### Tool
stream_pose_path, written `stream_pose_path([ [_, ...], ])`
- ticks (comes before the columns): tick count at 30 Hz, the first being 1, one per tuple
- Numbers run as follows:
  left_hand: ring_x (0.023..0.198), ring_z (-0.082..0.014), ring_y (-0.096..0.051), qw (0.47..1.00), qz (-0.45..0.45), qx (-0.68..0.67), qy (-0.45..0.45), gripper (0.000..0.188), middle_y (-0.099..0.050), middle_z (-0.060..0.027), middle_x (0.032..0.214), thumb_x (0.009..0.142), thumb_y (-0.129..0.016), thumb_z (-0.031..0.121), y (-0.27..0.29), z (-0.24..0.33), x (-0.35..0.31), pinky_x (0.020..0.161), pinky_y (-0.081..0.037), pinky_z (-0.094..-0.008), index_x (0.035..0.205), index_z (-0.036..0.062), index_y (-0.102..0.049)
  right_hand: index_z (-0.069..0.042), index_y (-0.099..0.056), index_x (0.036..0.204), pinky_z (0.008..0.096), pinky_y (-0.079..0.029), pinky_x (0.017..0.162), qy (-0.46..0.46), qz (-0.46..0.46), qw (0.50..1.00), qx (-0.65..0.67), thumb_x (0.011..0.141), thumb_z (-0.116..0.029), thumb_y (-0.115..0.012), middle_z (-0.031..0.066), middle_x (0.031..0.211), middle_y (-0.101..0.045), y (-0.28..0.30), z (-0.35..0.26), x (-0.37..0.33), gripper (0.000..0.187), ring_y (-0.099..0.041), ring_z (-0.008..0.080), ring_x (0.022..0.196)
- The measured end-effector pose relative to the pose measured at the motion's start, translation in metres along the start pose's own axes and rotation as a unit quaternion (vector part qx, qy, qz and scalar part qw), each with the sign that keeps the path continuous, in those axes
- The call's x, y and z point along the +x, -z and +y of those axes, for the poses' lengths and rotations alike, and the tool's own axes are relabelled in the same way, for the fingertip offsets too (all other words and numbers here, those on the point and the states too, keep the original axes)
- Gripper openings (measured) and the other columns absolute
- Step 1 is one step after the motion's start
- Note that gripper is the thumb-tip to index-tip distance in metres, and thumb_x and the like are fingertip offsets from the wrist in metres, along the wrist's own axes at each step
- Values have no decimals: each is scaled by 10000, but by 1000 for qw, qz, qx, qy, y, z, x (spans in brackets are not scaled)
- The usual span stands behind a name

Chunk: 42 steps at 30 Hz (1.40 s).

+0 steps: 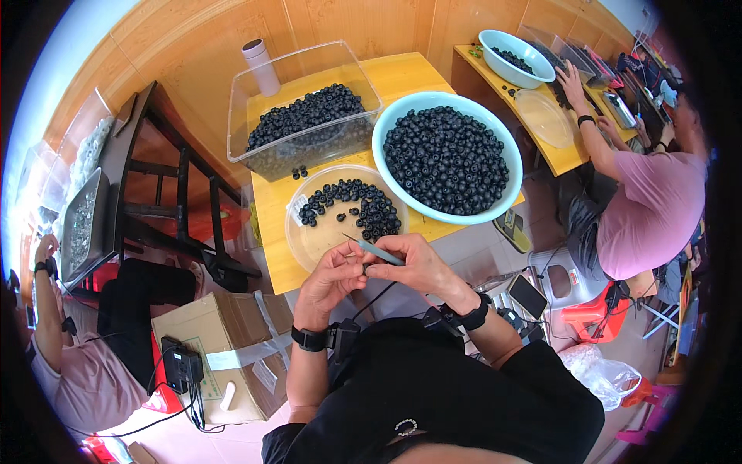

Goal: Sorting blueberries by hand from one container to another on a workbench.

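Note:
My right hand [421, 267] grips a slim tool with a blue-grey handle [381, 253]; its thin pointed tip reaches out to the left. Close against it, my left hand [334, 277] pinches a small black piece, mostly hidden by the fingers. Both hands are over the near edge of a round clear lid [308, 246], where several small round black pieces [376, 207], some with a hole, lie scattered. Behind it stands a light-blue basin [515, 172] full of such pieces. A clear plastic bin [241, 147] at the back left holds more of them.
The yellow table [421, 73] also carries a pale bottle [260, 68]. A cardboard box [224, 348] stands low on the left, beside a dark stool frame [182, 185]. People in pink work on both sides, near another basin [495, 39]. A phone [528, 296] is at right.

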<state>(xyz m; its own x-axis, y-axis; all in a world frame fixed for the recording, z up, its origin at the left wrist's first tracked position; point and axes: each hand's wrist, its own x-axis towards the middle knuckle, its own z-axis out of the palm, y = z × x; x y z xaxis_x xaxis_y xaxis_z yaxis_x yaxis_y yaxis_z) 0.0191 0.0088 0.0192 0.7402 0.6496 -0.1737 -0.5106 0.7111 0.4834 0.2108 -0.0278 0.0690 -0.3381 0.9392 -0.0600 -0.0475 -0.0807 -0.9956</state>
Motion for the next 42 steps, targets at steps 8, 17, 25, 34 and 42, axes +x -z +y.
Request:
stream_pose_path([
  [8,745,-139,-661,999,-18,19,25,215,-618,-60,950,799,-644,-36,-1,-3,2,681,-584,-239,971,36,-538,11,-639,904,207,-457,616,7,57,998,16,826,-73,-659,-1,772,-626,-9,2,-5,116,-549,42,687],
  [17,807,-141,-656,993,80,85,-35,254,-638,-91,1001,859,-619,45,-8,-12,6,717,-573,-246,1103,9,-556,-33,-686,929,211,-416,567,-24,118,985,-120,738,-75,-704,-7,705,-608,3,-2,-5,196,-501,32,640],
  [25,740,-138,-647,958,196,162,-136,265,-627,-113,1039,880,-614,132,-8,3,-18,671,-558,-246,1114,22,-554,-37,-593,1079,312,-444,630,146,410,823,-364,733,-114,-705,79,816,-581,95,-13,30,372,-548,170,709],
  [34,652,-104,-600,849,398,236,-256,278,-619,-62,917,864,-637,129,61,20,-71,519,-487,-193,1115,46,-551,-20,-561,1177,339,-428,668,115,257,876,-391,770,11,-573,142,813,-503,59,-4,6,408,-524,265,738],
  [42,506,-150,-588,815,423,358,-170,551,-550,-77,801,840,-616,72,49,0,-38,426,-508,-256,1319,20,-349,-49,-531,1195,475,-465,737,78,101,882,-455,766,40,-569,186,938,-524,-3,30,35,440,-567,397,873],
])
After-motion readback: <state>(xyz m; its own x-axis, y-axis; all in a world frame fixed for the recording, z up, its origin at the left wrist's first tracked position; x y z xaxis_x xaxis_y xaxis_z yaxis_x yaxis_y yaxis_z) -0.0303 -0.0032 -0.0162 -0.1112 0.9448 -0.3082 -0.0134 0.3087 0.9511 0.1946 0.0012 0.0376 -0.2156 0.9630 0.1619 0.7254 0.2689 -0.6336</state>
